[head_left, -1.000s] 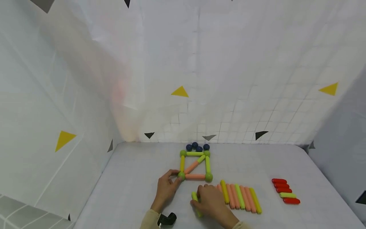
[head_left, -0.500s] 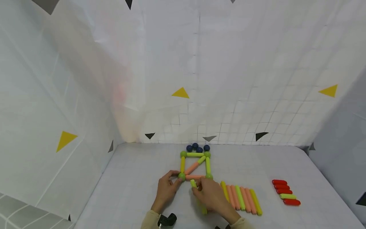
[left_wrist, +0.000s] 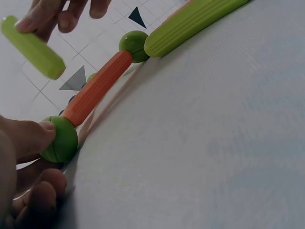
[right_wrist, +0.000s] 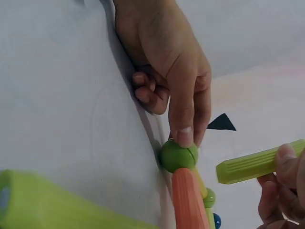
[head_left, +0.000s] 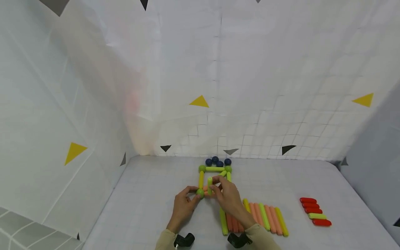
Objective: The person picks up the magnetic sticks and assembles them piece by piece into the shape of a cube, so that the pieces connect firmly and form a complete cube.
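Observation:
My left hand (head_left: 184, 205) pinches the green ball (left_wrist: 61, 139) at the near left corner of a square frame of rods and balls. My right hand (head_left: 230, 196) pinches a short yellow-green rod (head_left: 210, 185) between thumb and fingers, raised over the frame's near side. In the right wrist view this rod (right_wrist: 248, 167) points toward the gripped ball, apart from it. An orange rod (left_wrist: 97, 88) joins that ball to another green ball (left_wrist: 134, 46). A yellow rod (head_left: 201, 180) forms the left side. The near right corner is hidden behind my right hand in the head view.
A row of orange, yellow and green rods (head_left: 265, 217) lies right of my right hand, partly under its wrist. Farther right are several short red rods (head_left: 311, 210) with one green among them. Dark blue balls (head_left: 215, 160) sit behind the frame, near the back wall.
My right hand has lifted the short yellow-green rod from beside the row and carried it forward, turning it upright over the frame. My left hand keeps its hold on the corner ball.

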Demonstrator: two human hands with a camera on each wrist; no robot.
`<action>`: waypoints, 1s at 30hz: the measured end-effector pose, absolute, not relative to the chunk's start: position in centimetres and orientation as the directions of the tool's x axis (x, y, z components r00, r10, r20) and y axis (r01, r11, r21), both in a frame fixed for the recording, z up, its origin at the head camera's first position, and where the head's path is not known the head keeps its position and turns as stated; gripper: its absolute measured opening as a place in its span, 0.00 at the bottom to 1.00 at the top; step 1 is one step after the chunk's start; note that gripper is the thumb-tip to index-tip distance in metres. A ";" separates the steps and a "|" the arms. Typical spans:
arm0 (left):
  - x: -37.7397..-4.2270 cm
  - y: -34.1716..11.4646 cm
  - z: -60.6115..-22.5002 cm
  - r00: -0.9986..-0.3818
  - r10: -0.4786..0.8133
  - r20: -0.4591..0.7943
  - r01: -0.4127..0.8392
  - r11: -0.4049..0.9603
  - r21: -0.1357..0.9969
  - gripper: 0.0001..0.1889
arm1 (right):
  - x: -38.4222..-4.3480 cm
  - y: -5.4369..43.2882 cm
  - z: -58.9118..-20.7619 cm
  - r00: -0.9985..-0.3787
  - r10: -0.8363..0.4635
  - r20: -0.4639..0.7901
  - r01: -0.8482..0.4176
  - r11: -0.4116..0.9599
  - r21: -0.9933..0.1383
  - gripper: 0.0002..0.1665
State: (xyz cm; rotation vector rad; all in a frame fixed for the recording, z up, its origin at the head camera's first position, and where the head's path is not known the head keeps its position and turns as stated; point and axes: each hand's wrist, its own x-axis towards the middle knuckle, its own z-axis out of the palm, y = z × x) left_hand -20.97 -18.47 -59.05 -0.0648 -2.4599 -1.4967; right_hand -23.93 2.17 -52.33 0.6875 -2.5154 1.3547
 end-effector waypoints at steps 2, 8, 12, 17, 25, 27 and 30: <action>-21.0 -18.4 -59.1 -0.965 -0.102 0.242 0.168 0.469 0.867 0.14 | -24.3 1.7 -52.6 -0.862 -0.301 0.407 -0.505 0.458 -0.731 0.10; -21.0 -18.4 -59.0 -0.961 -0.102 0.258 0.182 0.467 0.865 0.14 | -25.1 0.5 -53.3 -0.854 -0.318 0.412 -0.518 0.444 -0.731 0.11; -21.0 -18.4 -59.1 -0.959 -0.096 0.267 0.192 0.473 0.860 0.14 | -25.3 -0.2 -53.5 -0.846 -0.339 0.411 -0.527 0.425 -0.736 0.10; -21.1 -18.5 -59.1 -0.955 -0.095 0.281 0.203 0.481 0.853 0.13 | -25.7 -0.7 -53.7 -0.839 -0.335 0.428 -0.540 0.414 -0.733 0.10; -21.1 -18.4 -59.2 -0.950 -0.094 0.298 0.218 0.484 0.847 0.14 | -26.0 -0.8 -54.2 -0.841 -0.346 0.416 -0.537 0.439 -0.720 0.11; -21.1 -18.4 -59.3 -0.945 -0.093 0.313 0.233 0.481 0.845 0.15 | -26.0 -0.7 -54.2 -0.826 -0.355 0.438 -0.560 0.432 -0.707 0.11; -21.2 -18.5 -59.4 -0.935 -0.092 0.343 0.261 0.477 0.839 0.16 | -26.0 -0.4 -54.1 -0.801 -0.371 0.469 -0.596 0.429 -0.679 0.13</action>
